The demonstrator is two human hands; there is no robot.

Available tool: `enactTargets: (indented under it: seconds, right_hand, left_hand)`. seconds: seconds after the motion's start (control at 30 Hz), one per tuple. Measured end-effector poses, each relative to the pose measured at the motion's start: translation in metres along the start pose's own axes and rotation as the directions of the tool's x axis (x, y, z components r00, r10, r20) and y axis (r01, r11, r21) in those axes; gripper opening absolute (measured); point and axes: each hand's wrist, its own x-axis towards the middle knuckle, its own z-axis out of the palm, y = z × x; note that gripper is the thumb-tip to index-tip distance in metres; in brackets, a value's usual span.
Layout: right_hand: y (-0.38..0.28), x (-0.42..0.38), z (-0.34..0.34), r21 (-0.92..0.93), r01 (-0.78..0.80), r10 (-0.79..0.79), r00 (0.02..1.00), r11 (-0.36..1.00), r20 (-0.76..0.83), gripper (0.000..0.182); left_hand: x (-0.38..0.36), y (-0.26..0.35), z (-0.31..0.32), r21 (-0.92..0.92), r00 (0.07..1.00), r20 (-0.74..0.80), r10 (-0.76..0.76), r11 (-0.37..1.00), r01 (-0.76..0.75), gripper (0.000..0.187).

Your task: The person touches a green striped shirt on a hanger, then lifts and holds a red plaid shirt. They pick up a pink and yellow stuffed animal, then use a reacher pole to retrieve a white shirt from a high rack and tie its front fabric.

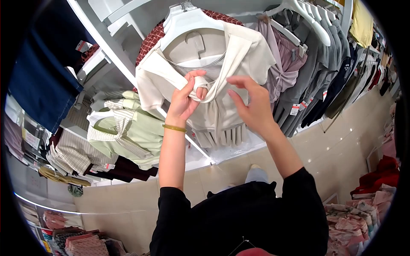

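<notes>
A cream knit top [252, 55] hangs on a white hanger [192, 23], with a grey striped layer [200, 64] showing inside its neckline. Two long cream bands run down from its shoulders and meet in a looped knot [208, 94] at the chest. My left hand [186, 100] grips this knot from the left, and its fingertips poke through the loop. To the right, my right hand [253, 104] holds nothing; its thumb and index finger are spread beside the band, slightly apart from it. The band's tail hangs down the front over a pleated hem [222, 137].
A light green top [141, 136] with a striped collar hangs at the left. Mauve [290, 57] and grey garments [316, 81] hang close on the right. A white rail post [113, 53] slants behind the top. Folded pink clothes [348, 222] lie at lower right.
</notes>
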Motion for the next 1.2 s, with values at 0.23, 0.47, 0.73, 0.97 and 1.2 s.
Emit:
enactTargets:
  seconds: [0.23,0.47,0.73,0.97,1.2]
  right_hand:
    - [0.035,0.058,0.053,0.003,0.008,-0.008,0.835,1.0,0.551,0.032]
    - [0.038,0.068,0.063,0.045,-0.15,0.131,0.947,0.988,0.295,0.02]
    - [-0.045,0.0,0.034,-0.048,0.626,-0.626,0.768,0.778,-0.133,0.013]
    - [0.024,-0.082,0.054,0.347,0.631,-0.701,0.481,0.694,0.527,0.015]
    - [0.082,-0.048,0.054,0.072,-0.032,0.022,0.991,0.997,0.134,0.029]
  left_hand:
    - [-0.004,0.009,0.0,0.159,1.0,0.017,-0.006,0.987,0.003,0.028]
    - [-0.012,0.011,-0.008,0.101,0.999,0.036,-0.006,0.995,0.002,0.028]
    - [-0.01,-0.002,-0.015,0.15,0.969,-0.24,-0.053,0.984,0.091,0.031]
    - [-0.009,-0.014,-0.035,0.122,0.963,-0.227,-0.146,0.977,0.177,0.025]
    - [-0.018,-0.056,-0.062,0.41,0.934,-0.356,-0.029,0.893,0.184,0.019]
